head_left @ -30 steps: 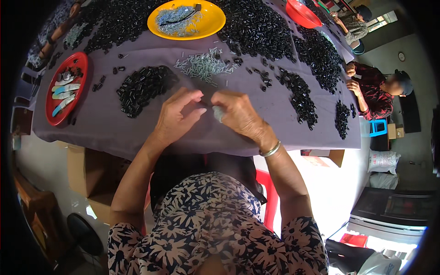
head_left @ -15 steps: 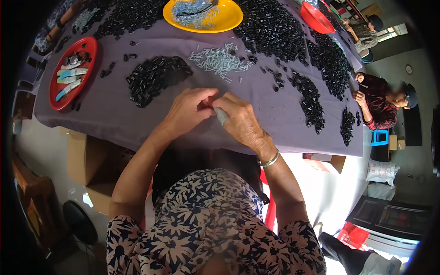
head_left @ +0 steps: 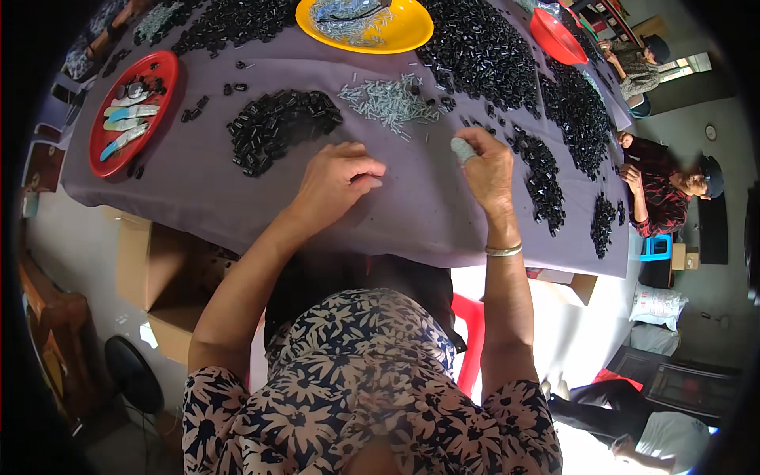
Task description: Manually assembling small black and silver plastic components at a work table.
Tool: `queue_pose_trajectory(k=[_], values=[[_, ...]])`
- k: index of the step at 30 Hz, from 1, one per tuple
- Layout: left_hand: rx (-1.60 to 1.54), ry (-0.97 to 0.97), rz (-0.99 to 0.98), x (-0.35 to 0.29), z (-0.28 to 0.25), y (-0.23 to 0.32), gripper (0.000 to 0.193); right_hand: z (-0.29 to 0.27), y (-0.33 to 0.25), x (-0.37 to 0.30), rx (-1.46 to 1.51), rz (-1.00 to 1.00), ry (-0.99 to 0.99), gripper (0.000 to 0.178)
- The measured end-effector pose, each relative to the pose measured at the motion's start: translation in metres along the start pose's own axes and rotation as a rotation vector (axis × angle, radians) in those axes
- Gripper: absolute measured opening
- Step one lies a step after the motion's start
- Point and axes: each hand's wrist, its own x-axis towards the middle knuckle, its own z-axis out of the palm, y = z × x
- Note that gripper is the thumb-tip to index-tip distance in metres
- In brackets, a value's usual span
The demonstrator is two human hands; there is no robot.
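- Purple cloth covers the worktop (head_left: 198, 198), which fills the upper half of the view; cardboard boxes (head_left: 158, 269) stand on the floor under its near edge.
- Left hand (head_left: 336, 178) rests knuckles-up on the cloth near the middle of the near edge, its fingers (head_left: 366, 168) curled in and pressed together; whether they pinch anything cannot be told.
- Right hand (head_left: 484, 162) is lifted just to the right of it, well apart from the left hand, with a bangle (head_left: 503, 251) on the wrist.
- Its fingers are bunched together around a small pale grey piece (head_left: 460, 149), which shows at the fingertips as a short rounded stub.
- Just beyond the hands lies a loose heap of small silver-grey pins (head_left: 392, 101), thin and short, scattered in all directions.
- To the left of that heap sits a pile of small black parts (head_left: 281, 127), glossy and blocky.
- More black parts lie in larger heaps (head_left: 483, 55) toward the far edge and the right edge of the worktop.
- A yellow plate (head_left: 408, 28) at the far edge holds more grey pins.
- A red plate (head_left: 111, 142) near the left edge holds a few pale flat pieces and some black parts.
- A red bowl (head_left: 554, 36) stands at the far right corner.
- Beyond the right edge another person in a red patterned top (head_left: 661, 202) sits close to the worktop.
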Motion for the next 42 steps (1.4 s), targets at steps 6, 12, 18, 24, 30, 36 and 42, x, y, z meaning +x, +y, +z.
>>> queue_pose_trajectory(k=[6, 12, 18, 24, 30, 36, 42], values=[[0.061, -0.041, -0.033, 0.000, -0.006, 0.000, 0.009, -0.015, 0.032, 0.006, -0.064, 0.077, 0.005, 0.011], [0.040, -0.137, -0.066, -0.001, -0.013, 0.000, 0.012, -0.001, 0.011, 0.016, 0.018, 0.096, -0.145, 0.014], [0.032, -0.179, -0.065, 0.000, -0.014, 0.001, 0.011, 0.015, -0.004, 0.037, -0.217, 0.051, -0.246, 0.014], [0.013, -0.171, -0.087, 0.001, -0.013, 0.001, 0.012, 0.016, -0.026, 0.052, -0.194, 0.273, -0.432, 0.018], [0.031, -0.101, -0.107, -0.001, -0.007, 0.004, 0.011, 0.020, -0.030, 0.032, -0.026, 0.219, -0.491, 0.015], [0.034, -0.073, -0.125, -0.001, -0.003, 0.003, 0.013, 0.038, -0.037, -0.018, 0.484, 0.031, -0.516, 0.005], [0.039, -0.081, -0.135, -0.001, -0.004, 0.006, 0.010, 0.047, -0.034, -0.027, 0.408, -0.077, -0.529, 0.015]])
